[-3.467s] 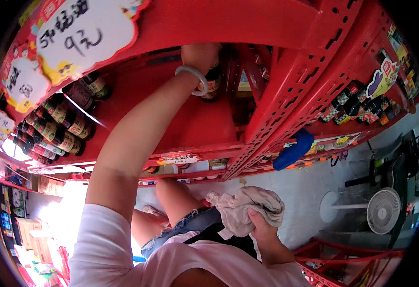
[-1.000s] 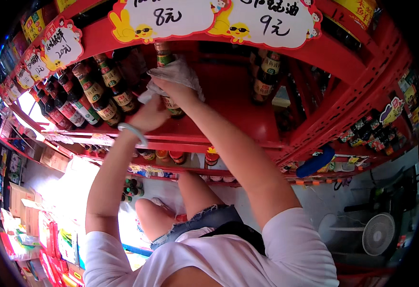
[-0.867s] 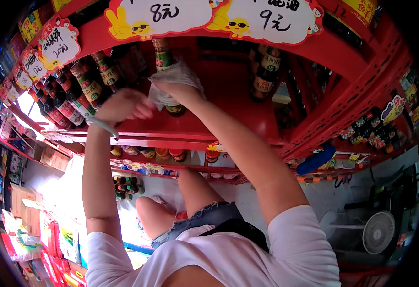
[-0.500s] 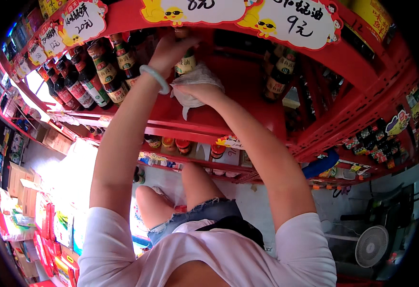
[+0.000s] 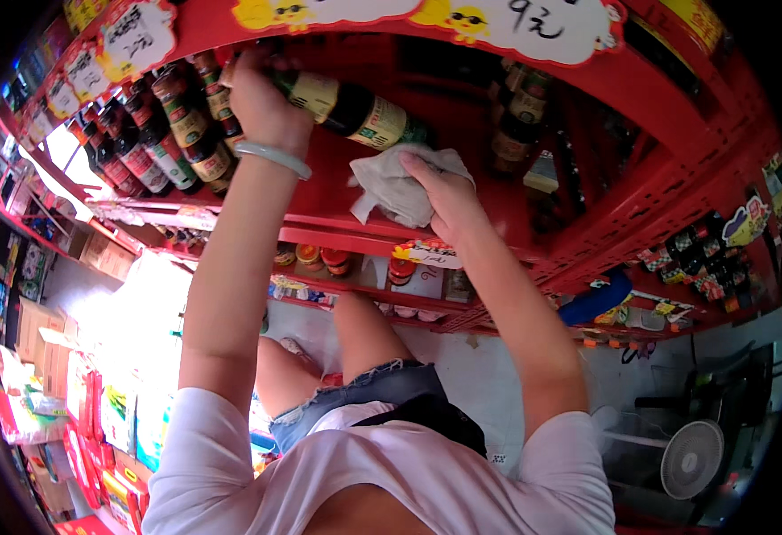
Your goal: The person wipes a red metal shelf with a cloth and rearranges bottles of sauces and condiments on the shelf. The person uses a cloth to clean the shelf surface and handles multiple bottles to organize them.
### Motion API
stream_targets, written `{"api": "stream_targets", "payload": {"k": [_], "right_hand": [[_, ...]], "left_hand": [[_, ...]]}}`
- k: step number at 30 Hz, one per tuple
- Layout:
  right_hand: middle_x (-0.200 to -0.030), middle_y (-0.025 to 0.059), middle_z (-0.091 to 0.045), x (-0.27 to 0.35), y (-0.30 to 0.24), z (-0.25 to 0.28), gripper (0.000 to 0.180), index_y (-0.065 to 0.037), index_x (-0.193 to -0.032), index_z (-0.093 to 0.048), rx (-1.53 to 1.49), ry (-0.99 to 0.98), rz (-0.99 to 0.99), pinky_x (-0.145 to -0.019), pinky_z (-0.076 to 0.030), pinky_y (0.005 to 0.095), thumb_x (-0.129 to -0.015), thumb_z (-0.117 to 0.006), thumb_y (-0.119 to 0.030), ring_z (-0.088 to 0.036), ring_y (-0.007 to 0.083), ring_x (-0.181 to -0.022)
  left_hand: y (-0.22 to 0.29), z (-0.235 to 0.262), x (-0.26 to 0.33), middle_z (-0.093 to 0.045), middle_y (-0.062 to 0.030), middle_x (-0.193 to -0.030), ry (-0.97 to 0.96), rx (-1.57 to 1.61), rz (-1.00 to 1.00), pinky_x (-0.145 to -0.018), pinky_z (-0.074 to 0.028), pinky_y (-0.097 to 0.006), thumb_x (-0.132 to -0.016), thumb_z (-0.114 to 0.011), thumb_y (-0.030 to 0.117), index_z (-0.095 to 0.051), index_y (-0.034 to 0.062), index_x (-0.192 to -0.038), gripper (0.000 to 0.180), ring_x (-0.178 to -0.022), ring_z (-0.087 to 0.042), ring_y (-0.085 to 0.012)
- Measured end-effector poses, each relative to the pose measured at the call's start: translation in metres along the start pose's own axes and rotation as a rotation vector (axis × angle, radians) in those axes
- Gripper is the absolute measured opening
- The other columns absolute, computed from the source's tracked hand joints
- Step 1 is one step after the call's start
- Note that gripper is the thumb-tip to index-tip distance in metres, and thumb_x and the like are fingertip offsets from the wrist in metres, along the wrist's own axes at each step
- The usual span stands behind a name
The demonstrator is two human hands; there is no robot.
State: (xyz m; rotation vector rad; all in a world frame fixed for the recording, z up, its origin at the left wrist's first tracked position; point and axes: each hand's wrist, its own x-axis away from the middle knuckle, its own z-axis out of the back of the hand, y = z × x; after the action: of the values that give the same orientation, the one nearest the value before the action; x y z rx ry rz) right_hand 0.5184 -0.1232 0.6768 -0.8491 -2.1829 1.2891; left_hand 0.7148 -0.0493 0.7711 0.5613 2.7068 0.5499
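We begin with the red metal shelving (image 5: 498,223), which fills the upper half of the view and curves toward the rim. Along its top edge hang cloud-shaped price cards (image 5: 533,22), white with yellow cartoon faces. The shelf floor is bare red metal where the hands work.

Next in size are our two forearms, raised from the lower edge toward the shelf. At lower right, well apart from the hands, a white floor fan (image 5: 691,459) stands on the pale floor.

On the left part of the shelf stands a row of dark sauce bottles (image 5: 154,147) with red and yellow labels, packed upright and touching one another. Farther back on the right, a second cluster of bottles (image 5: 525,116) stands in shadow. On the tier below we see small jars with red lids (image 5: 319,259).

The left hand (image 5: 261,102) is closed around the neck end of a dark glass bottle (image 5: 355,111), which lies tilted, nearly on its side, lifted off the shelf with its base pointing right. A pale bangle (image 5: 273,159) circles that wrist.

The right hand (image 5: 444,192) grips a crumpled white cloth (image 5: 391,187), fingers curled over it, pressing it to the shelf floor just beneath the lifted bottle. We cannot tell whether cloth and bottle touch.
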Motion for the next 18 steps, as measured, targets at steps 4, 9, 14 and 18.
{"api": "stream_targets", "payload": {"k": [4, 9, 14, 18], "right_hand": [[-0.108, 0.0095, -0.061, 0.037, -0.017, 0.032, 0.031, 0.000, -0.109, -0.057, -0.129, 0.174, 0.185, -0.082, -0.052, 0.0338, -0.083, -0.067, -0.012, -0.060, 0.0200, -0.097], [-0.121, 0.0106, -0.054, 0.134, -0.025, 0.066, 0.046, -0.002, -0.126, -0.046, -0.218, 0.461, 0.411, -0.093, -0.047, 0.0381, -0.089, -0.056, -0.028, -0.054, 0.0240, -0.111], [-0.122, 0.0136, -0.052, 0.224, -0.031, 0.093, 0.048, -0.003, -0.124, -0.046, -0.265, 0.387, 0.728, -0.092, -0.045, 0.0421, -0.093, -0.042, -0.038, -0.052, 0.0277, -0.112], [-0.111, 0.0161, -0.053, 0.247, -0.027, 0.126, 0.042, 0.001, -0.112, -0.049, 0.266, 0.480, 0.939, -0.084, -0.046, 0.0403, -0.092, -0.040, -0.035, -0.054, 0.0285, -0.099]], "left_hand": [[-0.015, -0.062, 0.039, -0.056, -0.0045, -0.073, -0.153, 0.054, 0.028, -0.060, -0.048, -0.035, -0.085, -0.053, 0.016, -0.055, 0.0080, -0.082, 0.009, -0.066, -0.055, -0.0186], [-0.075, -0.068, 0.040, -0.064, -0.0113, -0.102, -0.332, -0.054, -0.089, -0.089, -0.047, -0.038, -0.089, -0.049, 0.020, -0.057, 0.0028, -0.110, 0.029, -0.098, -0.058, -0.0232], [-0.124, -0.087, 0.085, -0.061, -0.0046, -0.076, -0.287, -0.376, -0.071, -0.057, -0.046, -0.028, -0.081, -0.057, 0.008, -0.059, 0.0025, -0.085, 0.007, -0.064, -0.057, -0.0136], [-0.166, -0.098, 0.104, -0.062, -0.0051, -0.071, -0.330, -0.489, -0.086, -0.060, -0.045, -0.028, -0.077, -0.064, 0.016, -0.060, -0.0005, -0.081, 0.017, -0.065, -0.056, -0.0119]]}}
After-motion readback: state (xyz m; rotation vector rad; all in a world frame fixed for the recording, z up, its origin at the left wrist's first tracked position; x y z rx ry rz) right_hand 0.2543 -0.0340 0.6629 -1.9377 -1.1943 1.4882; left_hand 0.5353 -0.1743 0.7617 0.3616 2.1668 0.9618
